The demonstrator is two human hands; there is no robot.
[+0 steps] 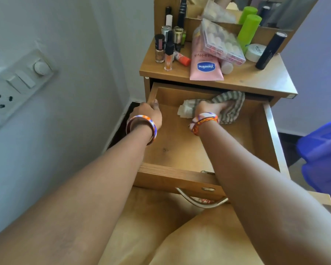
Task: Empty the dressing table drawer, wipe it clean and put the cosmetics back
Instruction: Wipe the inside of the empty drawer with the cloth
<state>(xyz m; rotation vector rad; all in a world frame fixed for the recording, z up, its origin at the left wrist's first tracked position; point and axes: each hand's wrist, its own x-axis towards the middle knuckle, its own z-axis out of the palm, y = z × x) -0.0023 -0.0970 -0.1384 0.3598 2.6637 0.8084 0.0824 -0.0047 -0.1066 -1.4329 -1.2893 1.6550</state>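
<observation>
My left hand (148,114) is clamped on the left wall of the drawer (259,129), thumb hooked over the top edge, fingers out of sight on the outer face. It braces the drawer, which is pulled far out toward me.

Moving right, the drawer floor is bare wood; nothing is left inside but the cloth. Near the front, toward me, the boards look unwiped, though I cannot really tell clean from dusty here.

My right hand (208,109) is closed on the striped cloth (230,109), pressing it flat against the floor at the back of the drawer, just under the lip of the table top (256,77). The cloth bunches out on both sides of my palm and lies ahead of my wrist, so it is at the far end of its run. The drawer's long axis runs from that back wall straight toward my lap, and the unswept floor lies behind my hand along that line. I judge that the next stroke is a pull back toward me, and the right hand is the one placed for it.

Up on the table top the cosmetics wait: small bottles (165,48) at the left, the pink Vaseline tube (205,66) in the middle, a clear palette box (221,44) leaning over it, and the green bottle (247,31), white jar (255,52) and dark tube (271,50) at the right. They are all well clear of the drawer and nearer my right hand than my left.
</observation>
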